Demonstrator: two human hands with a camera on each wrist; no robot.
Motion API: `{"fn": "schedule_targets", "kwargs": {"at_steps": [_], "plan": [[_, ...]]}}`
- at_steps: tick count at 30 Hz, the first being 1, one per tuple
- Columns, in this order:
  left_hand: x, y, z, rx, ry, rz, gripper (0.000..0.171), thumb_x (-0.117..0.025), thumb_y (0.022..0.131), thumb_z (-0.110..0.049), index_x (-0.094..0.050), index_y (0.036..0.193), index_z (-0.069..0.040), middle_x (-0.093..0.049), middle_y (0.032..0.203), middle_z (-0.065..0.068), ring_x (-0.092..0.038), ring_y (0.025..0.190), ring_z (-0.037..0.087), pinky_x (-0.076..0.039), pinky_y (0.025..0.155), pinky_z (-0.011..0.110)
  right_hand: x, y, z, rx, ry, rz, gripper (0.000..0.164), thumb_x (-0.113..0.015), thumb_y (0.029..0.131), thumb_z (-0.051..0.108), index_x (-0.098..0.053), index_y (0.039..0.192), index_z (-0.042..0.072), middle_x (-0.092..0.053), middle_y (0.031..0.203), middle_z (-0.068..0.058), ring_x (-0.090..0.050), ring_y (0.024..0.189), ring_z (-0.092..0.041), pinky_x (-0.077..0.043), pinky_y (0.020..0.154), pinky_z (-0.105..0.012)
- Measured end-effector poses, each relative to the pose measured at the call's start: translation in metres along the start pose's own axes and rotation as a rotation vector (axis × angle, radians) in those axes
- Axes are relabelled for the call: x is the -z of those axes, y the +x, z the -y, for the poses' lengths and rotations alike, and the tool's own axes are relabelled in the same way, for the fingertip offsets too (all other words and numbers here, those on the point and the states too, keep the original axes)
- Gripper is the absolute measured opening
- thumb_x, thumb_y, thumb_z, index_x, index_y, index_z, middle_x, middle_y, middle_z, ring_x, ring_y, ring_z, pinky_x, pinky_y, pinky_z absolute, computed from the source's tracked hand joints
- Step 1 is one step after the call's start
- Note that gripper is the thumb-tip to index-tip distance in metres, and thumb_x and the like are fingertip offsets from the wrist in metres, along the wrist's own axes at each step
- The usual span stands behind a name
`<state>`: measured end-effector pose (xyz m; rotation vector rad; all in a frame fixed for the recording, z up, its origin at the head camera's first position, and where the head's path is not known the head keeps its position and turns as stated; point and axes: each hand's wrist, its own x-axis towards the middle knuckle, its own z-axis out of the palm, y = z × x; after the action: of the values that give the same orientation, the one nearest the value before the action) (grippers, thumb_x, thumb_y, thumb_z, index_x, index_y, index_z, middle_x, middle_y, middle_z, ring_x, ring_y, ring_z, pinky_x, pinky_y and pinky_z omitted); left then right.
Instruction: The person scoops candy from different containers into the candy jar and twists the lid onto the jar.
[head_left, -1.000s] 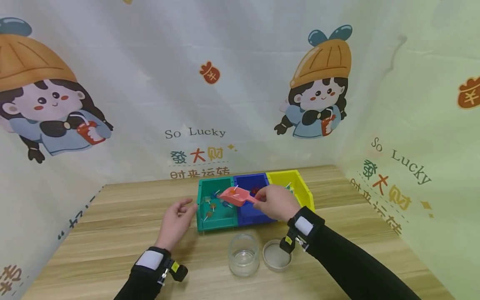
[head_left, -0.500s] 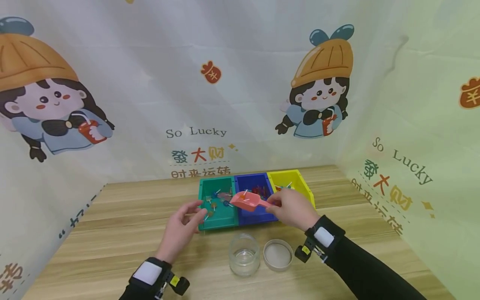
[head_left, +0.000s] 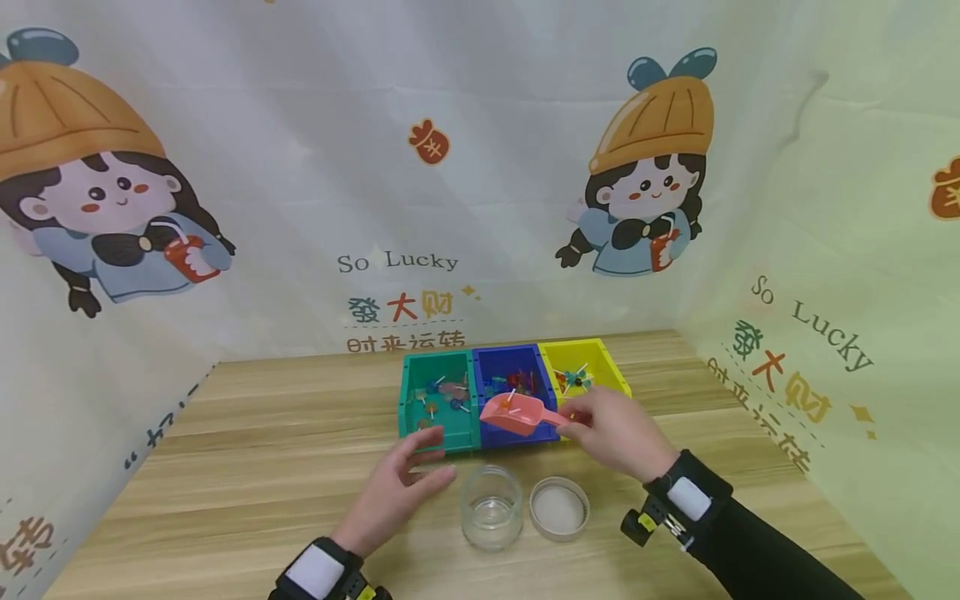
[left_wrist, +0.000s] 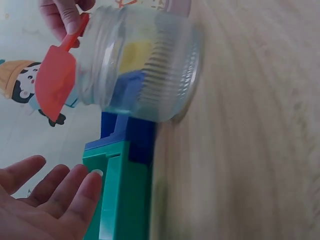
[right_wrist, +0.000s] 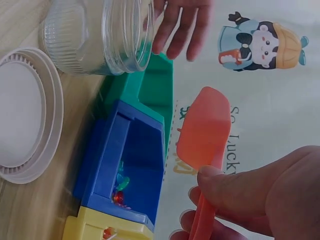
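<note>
My right hand pinches the handle of a small coral-pink scoop, held over the front of the blue bin. A few small orange and white pieces lie in the scoop. My left hand, its fingers loosely spread and holding nothing, hovers between the green bin and the clear glass jar. The jar stands upright and lidless. Beside it on the right, a round white lid lies inner side up. In the right wrist view, the scoop is seen from its underside.
Right of the blue bin, joined in a row, is a yellow bin. All three bins hold small colourful pieces, several with white sticks like tiny lollipops. Behind the wooden table hangs a printed curtain.
The right hand has drawn the scoop from over the green bin rightward and nearer, over the blue bin. The left hand has left the green bin's side, moving nearer and toward the jar.
</note>
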<state>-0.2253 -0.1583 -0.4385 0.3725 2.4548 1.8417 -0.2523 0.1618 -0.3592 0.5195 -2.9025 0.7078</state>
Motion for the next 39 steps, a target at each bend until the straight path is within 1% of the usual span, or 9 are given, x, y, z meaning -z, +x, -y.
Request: {"fn": "schedule_targets", "kwargs": {"at_steps": [3,6,9,12,15,19,24,33,39], "plan": [[-0.005,-0.003,0.003,0.013,-0.011,0.068,0.074,-0.078,0.103,-0.028,-0.045,0.164,-0.002,-0.046,0.169,0.025,-0.054,0.149,0.046,-0.056,0.117,0.054,0.001,-0.006,-0.002,0.015,-0.002,-0.013,0.018,-0.082,0.1,0.02,-0.085,0.113,0.01,-0.063,0.083,-0.001,-0.053,0.078,-0.018,-0.043,0.066,-0.029],[-0.011,-0.006,0.005,0.025,0.011,0.134,0.083,-0.082,0.101,-0.032,-0.04,0.166,-0.002,-0.045,0.169,0.027,-0.052,0.15,0.049,-0.052,0.119,0.06,0.002,-0.011,-0.004,0.024,-0.004,-0.014,0.017,-0.083,0.099,0.02,-0.085,0.112,0.01,-0.064,0.082,0.0,-0.053,0.078,-0.017,-0.043,0.066,-0.029],[-0.017,-0.006,0.006,0.027,0.047,0.185,0.091,-0.086,0.097,-0.035,-0.039,0.167,-0.003,-0.047,0.168,0.028,-0.051,0.152,0.05,-0.047,0.123,0.065,0.003,-0.016,-0.006,0.015,-0.009,-0.005,0.016,-0.083,0.098,0.021,-0.085,0.11,0.011,-0.064,0.081,0.001,-0.053,0.078,-0.017,-0.043,0.068,-0.03],[-0.025,-0.005,0.007,0.045,0.089,0.219,0.097,-0.09,0.093,-0.039,-0.039,0.168,-0.006,-0.047,0.169,0.025,-0.049,0.154,0.049,-0.043,0.125,0.067,0.004,-0.02,-0.008,-0.003,-0.009,0.006,0.018,-0.084,0.098,0.023,-0.085,0.112,0.012,-0.064,0.083,0.001,-0.054,0.08,-0.017,-0.044,0.068,-0.031],[-0.031,-0.004,0.008,0.06,0.136,0.228,0.1,-0.093,0.089,-0.042,-0.042,0.168,-0.01,-0.047,0.17,0.02,-0.046,0.155,0.047,-0.039,0.126,0.071,0.006,-0.025,-0.01,-0.006,-0.001,0.012,0.021,-0.084,0.099,0.024,-0.084,0.116,0.012,-0.064,0.085,0.001,-0.054,0.08,-0.016,-0.044,0.068,-0.03],[-0.037,-0.003,0.008,0.043,0.164,0.23,0.1,-0.097,0.085,-0.039,-0.045,0.166,-0.01,-0.05,0.167,0.018,-0.048,0.152,0.045,-0.038,0.124,0.075,0.011,-0.029,-0.012,0.011,-0.001,0.004,0.023,-0.083,0.099,0.024,-0.084,0.117,0.011,-0.066,0.088,0.001,-0.054,0.081,-0.015,-0.044,0.067,-0.03],[-0.038,-0.003,0.008,0.038,0.16,0.237,0.094,-0.096,0.086,-0.035,-0.047,0.163,-0.009,-0.055,0.161,0.016,-0.053,0.146,0.041,-0.043,0.122,0.072,0.017,-0.034,-0.009,0.014,-0.009,-0.005,0.022,-0.082,0.099,0.023,-0.084,0.117,0.011,-0.067,0.091,0.001,-0.054,0.081,-0.015,-0.045,0.068,-0.029],[-0.038,0.0,0.009,0.083,0.157,0.232,0.088,-0.094,0.089,-0.034,-0.049,0.161,-0.012,-0.057,0.159,0.015,-0.055,0.144,0.041,-0.046,0.12,0.07,0.02,-0.042,-0.005,0.036,-0.033,-0.013,0.018,-0.082,0.1,0.024,-0.084,0.115,0.014,-0.061,0.087,0.004,-0.051,0.078,-0.013,-0.04,0.064,-0.027],[-0.039,0.002,0.009,0.089,0.166,0.23,0.086,-0.094,0.089,-0.034,-0.051,0.16,-0.014,-0.057,0.16,0.015,-0.055,0.145,0.042,-0.047,0.12,0.07,0.021,-0.044,0.001,0.08,-0.072,-0.007,0.019,-0.082,0.1,0.024,-0.085,0.117,0.015,-0.067,0.093,0.004,-0.053,0.082,-0.011,-0.047,0.068,-0.026]]}}
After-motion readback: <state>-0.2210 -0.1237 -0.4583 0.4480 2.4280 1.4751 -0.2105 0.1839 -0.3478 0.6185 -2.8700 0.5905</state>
